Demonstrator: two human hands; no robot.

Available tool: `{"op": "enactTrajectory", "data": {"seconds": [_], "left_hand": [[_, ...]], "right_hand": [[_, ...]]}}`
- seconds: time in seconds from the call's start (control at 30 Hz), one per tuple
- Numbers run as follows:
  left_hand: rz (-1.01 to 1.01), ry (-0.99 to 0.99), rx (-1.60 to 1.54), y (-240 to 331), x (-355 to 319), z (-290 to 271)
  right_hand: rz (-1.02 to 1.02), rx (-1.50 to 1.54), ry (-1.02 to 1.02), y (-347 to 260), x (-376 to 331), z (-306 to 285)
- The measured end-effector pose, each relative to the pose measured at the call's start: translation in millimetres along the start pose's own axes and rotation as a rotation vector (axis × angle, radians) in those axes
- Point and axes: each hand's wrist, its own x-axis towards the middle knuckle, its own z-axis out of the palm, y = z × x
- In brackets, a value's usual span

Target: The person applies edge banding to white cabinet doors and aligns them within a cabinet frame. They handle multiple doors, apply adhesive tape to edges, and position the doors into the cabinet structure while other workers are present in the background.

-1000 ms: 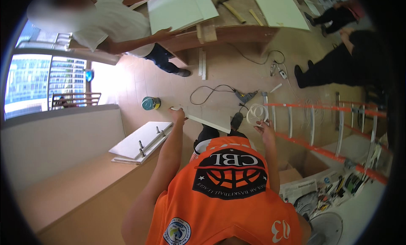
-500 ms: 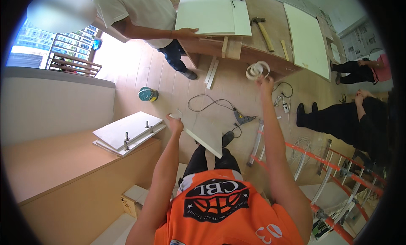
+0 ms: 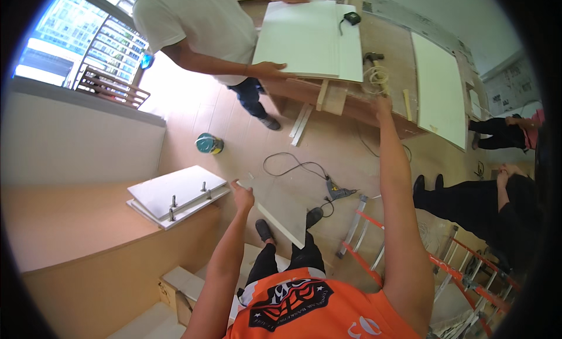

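Observation:
My left hand grips the upper left corner of a pale board, which hangs tilted in front of my legs. Stretched far forward, my right hand is closed on the near side of a coil of cream-coloured strip. The coil is over the front edge of the brown workbench, covering part of a hammer; whether it rests on the bench I cannot tell.
Across the bench, a person lays a hand on white panels with a tape measure. A drill and cord lie on the floor near a bucket. White boards with metal fittings are left; an orange-railed ladder is right.
My right hand has moved forward, bringing the coil from in front of the bench to over its edge by the hammer. My left hand keeps hold of the board.

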Motion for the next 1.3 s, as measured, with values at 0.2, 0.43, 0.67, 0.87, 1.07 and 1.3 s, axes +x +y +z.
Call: {"op": "enactTrajectory", "data": {"seconds": [0.2,0.43,0.67,0.87,1.07,1.3], "left_hand": [[-0.108,0.080,-0.024,18.3,-2.3,17.2],[-0.160,0.013,-0.115,22.2,12.6,27.5],[0.174,-0.088,-0.236,5.2,8.2,-5.6],[0.237,-0.278,-0.409,-55.0,50.2,8.2],[0.250,-0.648,-0.573,-80.1,66.7,-33.5],[0.408,-0.594,-0.694,-98.0,51.7,-70.2]], "right_hand": [[-0.113,0.075,-0.276,166.3,-145.4,-11.8],[0.900,0.043,-0.694,340.8,-407.1,-43.8],[-0.155,-0.606,-0.786,227.3,-425.0,25.7],[-0.390,-1.060,-0.740,180.8,-482.3,175.5],[-0.349,-1.101,-0.484,187.9,-471.5,203.1],[-0.437,-1.118,-0.581,182.4,-469.1,181.4]]}}
